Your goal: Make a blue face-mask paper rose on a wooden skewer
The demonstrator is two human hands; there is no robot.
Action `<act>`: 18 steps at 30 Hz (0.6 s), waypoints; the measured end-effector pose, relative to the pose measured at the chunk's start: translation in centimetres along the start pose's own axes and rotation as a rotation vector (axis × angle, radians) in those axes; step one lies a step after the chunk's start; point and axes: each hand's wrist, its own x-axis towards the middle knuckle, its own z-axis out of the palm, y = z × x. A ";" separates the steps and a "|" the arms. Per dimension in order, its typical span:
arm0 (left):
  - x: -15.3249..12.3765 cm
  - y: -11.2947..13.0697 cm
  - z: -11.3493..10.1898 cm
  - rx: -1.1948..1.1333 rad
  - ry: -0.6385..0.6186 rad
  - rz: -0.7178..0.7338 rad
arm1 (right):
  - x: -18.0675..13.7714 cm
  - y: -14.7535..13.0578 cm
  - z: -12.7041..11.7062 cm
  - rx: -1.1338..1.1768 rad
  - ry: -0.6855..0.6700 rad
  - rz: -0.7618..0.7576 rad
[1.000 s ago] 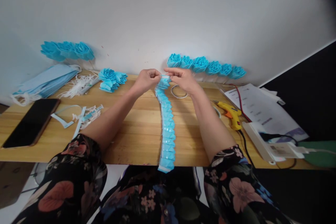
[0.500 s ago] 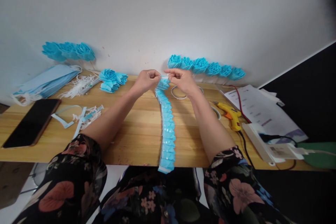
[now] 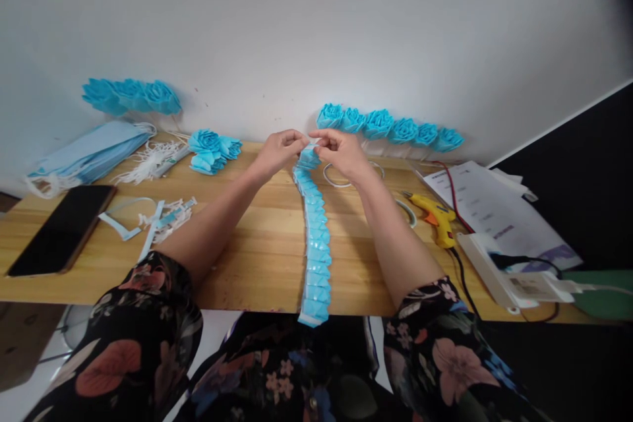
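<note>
A long strip of folded blue petals (image 3: 314, 244) runs from the far middle of the wooden table (image 3: 257, 257) down over its front edge. My left hand (image 3: 278, 149) and my right hand (image 3: 342, 149) both pinch the strip's far end, fingertips nearly touching. Just behind my right hand lies a white tape ring (image 3: 346, 177).
Blue flowers (image 3: 388, 124) line the wall at the right, more (image 3: 131, 95) stand at the left, and one bunch (image 3: 212, 148) lies on the table. A phone (image 3: 62, 227), mask stack (image 3: 89, 155) and cut scraps (image 3: 158, 217) lie left. A yellow glue gun (image 3: 435, 214), papers (image 3: 494, 208) and power strip (image 3: 504, 270) lie right.
My hands have closed in slightly on the strip's far end; the strip barely shifted. The view has nudged a little.
</note>
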 end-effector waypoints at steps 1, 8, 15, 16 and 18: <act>0.0 -0.1 0.0 0.012 -0.002 -0.004 | 0.0 0.0 0.1 -0.009 -0.005 -0.004; 0.1 -0.7 0.2 0.073 -0.006 -0.027 | -0.3 -0.2 0.3 -0.112 -0.009 -0.026; 0.1 -0.2 -0.3 0.007 -0.046 -0.037 | -0.2 -0.1 -0.3 -0.078 -0.013 -0.013; 0.1 -0.1 -0.4 -0.005 -0.045 -0.037 | -0.2 0.0 -0.4 -0.072 -0.015 -0.011; 0.0 0.1 -0.6 -0.025 -0.051 -0.038 | -0.2 0.0 -0.6 -0.061 -0.013 -0.010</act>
